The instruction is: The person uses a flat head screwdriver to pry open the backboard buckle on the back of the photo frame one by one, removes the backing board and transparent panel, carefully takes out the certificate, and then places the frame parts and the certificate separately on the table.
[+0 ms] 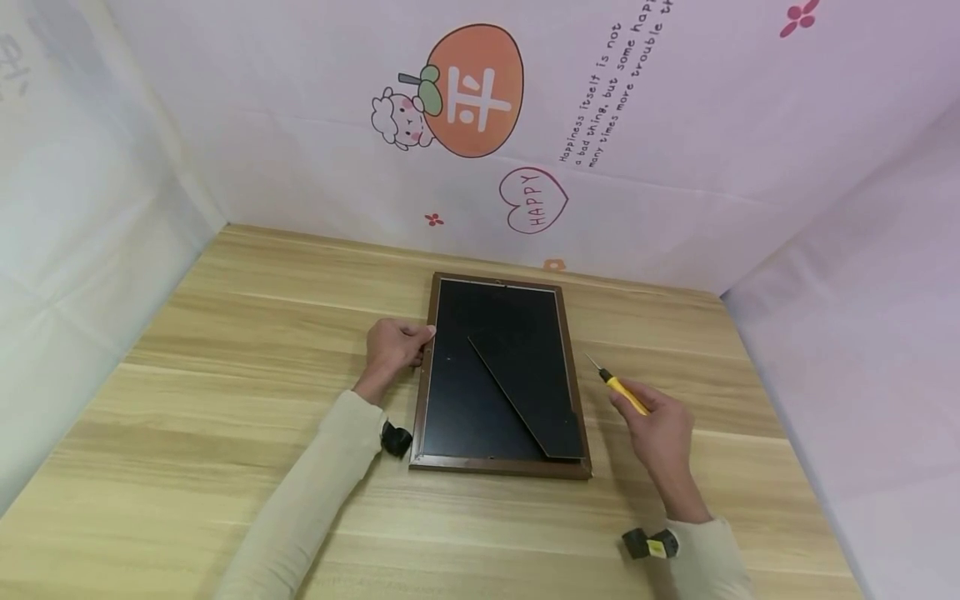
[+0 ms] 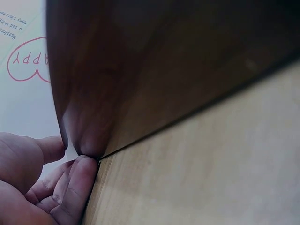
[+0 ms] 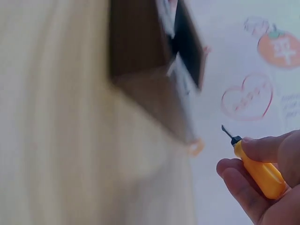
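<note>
A left sleeve [image 1: 292, 508], cut off at the near edge, leads to the left hand [image 1: 393, 350], with a small black device [image 1: 396, 439] at its wrist. This hand pinches the left side of a picture frame [image 1: 502, 468], thumb at the upper edge and fingers bent against the lower edge; in the head view those fingers are mostly hidden. The frame lies back up on the wood-grain table [image 1: 225, 358], between the hands, its front face out of sight. On its black backing board [image 1: 487, 425] a black easel stand [image 1: 525, 375] slants from the middle toward the near right corner; its right outline melts into the board. The frame's corner is blurred in the right wrist view. Right of the frame, and apart from it, the right hand [image 1: 662, 425] grips a yellow-handled screwdriver [image 1: 626, 394] between thumb and curled fingers, its thin shaft pointing far and left. The handle's butt is hidden in the head view. Farthest right, the right sleeve [image 1: 708, 558] is cut off too.
</note>
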Motion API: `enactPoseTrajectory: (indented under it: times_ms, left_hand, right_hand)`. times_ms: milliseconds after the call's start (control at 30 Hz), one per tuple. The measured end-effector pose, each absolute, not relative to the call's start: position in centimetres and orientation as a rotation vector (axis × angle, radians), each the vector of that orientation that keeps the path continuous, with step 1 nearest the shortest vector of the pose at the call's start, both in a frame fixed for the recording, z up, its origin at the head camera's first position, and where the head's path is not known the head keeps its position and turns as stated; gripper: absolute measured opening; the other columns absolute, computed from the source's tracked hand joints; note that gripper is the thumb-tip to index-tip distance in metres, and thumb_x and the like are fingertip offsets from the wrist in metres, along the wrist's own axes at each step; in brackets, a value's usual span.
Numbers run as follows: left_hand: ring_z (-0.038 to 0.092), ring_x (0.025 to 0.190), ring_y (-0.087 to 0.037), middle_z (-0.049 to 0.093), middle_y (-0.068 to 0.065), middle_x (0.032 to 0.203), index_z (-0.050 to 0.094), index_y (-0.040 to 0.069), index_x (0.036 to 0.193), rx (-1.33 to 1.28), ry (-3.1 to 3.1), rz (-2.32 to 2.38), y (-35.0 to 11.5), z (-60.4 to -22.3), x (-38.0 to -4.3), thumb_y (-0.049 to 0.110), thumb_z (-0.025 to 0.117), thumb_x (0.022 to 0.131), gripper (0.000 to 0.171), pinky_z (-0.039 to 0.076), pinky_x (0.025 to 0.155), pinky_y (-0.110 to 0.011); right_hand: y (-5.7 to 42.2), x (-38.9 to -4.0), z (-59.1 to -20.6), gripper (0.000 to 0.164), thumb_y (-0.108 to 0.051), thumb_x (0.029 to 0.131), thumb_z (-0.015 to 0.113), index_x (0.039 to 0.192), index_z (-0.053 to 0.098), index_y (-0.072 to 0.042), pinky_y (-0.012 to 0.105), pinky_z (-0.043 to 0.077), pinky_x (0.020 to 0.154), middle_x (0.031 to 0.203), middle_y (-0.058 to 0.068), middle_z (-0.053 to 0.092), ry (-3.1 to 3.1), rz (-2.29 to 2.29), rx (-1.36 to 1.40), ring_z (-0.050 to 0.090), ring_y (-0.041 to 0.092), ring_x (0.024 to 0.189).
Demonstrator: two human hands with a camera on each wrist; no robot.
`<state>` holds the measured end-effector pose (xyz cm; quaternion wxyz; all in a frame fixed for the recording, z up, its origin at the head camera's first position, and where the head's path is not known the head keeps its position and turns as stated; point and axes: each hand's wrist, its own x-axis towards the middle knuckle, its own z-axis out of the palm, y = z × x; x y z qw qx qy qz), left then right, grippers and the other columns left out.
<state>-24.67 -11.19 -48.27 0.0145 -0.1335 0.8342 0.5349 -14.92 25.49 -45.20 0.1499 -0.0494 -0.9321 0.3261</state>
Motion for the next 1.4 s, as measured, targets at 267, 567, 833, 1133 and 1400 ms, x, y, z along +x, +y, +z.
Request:
enactPoseTrajectory:
  times_ms: [267,567,833,1133,1400]
  left_hand:
    - [0.067,0.048,-0.011,0.075,-0.014,0.076,0.079,0.007,0.096,-0.412,2.607,1.656,-11.2,-48.1,-24.6,0.035,0.075,0.087,0.029,0.055,0.049,-0.023]
    - [0.068,0.05,-0.011,0.076,-0.014,0.08,0.079,0.007,0.096,-0.419,2.597,1.659,-11.2,-47.9,-24.4,0.034,0.075,0.087,0.028,0.056,0.049,-0.024]
    - [0.068,0.05,-0.011,0.076,-0.014,0.081,0.079,0.007,0.095,-0.414,2.595,1.663,-11.3,-47.9,-24.5,0.034,0.076,0.087,0.028,0.054,0.048,-0.023]
    - [0.067,0.049,-0.011,0.076,-0.013,0.077,0.079,0.006,0.096,-0.412,2.598,1.639,-11.2,-48.0,-24.6,0.036,0.075,0.087,0.031,0.056,0.049,-0.024]
    - [0.068,0.05,-0.011,0.076,-0.013,0.077,0.079,0.008,0.097,-0.423,2.603,1.627,-11.2,-48.2,-24.7,0.036,0.075,0.087,0.03,0.055,0.049,-0.024]
  right_hand:
    - [28.9,-14.7,-47.6,0.024,-0.018,0.087,0.076,0.107,0.075,-0.005,0.012,0.036,0.049,0.108,0.017,0.073,-2.637,0.8,-0.237,0.065,0.022,0.079]
    - [31.3,-14.4,-47.9,0.023,-0.018,0.085,0.077,0.103,0.076,-0.003,0.018,0.043,0.063,0.101,0.019,0.074,-2.638,0.701,-0.263,0.072,0.038,0.091]
    - [32.2,-14.4,-47.8,0.025,-0.02,0.082,0.079,0.1,0.077,-0.002,0.019,0.04,0.052,0.095,0.02,0.074,-2.709,0.659,-0.331,0.068,0.024,0.072]
    - [32.4,-14.7,-47.5,0.021,-0.018,0.082,0.077,0.096,0.077,-0.003,0.024,0.041,0.057,0.09,0.019,0.075,-2.783,0.631,-0.459,0.066,0.016,0.063]
    - [32.7,-14.6,-47.4,0.023,-0.023,0.084,0.073,0.094,0.075,-0.002,0.026,0.04,0.055,0.087,0.018,0.075,-2.861,0.601,-0.489,0.064,0.02,0.062]
